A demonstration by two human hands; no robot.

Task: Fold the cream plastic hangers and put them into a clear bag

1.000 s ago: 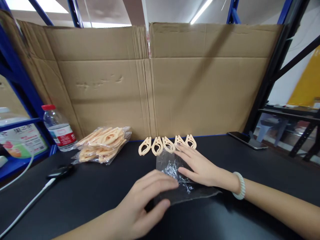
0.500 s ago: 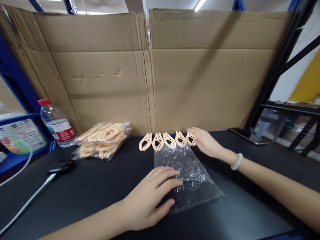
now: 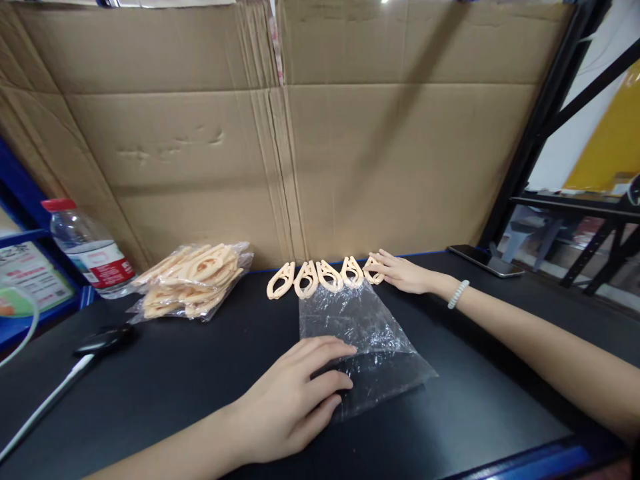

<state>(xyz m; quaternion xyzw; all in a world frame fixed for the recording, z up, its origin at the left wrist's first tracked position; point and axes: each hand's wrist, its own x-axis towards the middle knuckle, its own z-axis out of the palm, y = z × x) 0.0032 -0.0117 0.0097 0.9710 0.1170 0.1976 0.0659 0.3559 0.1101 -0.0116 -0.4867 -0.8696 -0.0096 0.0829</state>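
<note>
My left hand lies flat with fingers apart on the near left corner of a clear plastic bag spread on the black table. Beyond the bag, several pale orange plastic clips stand in a row against the cardboard wall. My right hand, with a white bead bracelet on the wrist, reaches to the right end of that row, its fingers stretched out and touching the last clip.
A clear bag full of the same clips lies at the left. A water bottle stands further left, by a black mouse and white cable. A phone lies at the right. A cardboard wall closes the back.
My right hand left the clear bag and reached back to the right end of the clip row. The bag now lies flatter. My left hand stayed on its corner.
</note>
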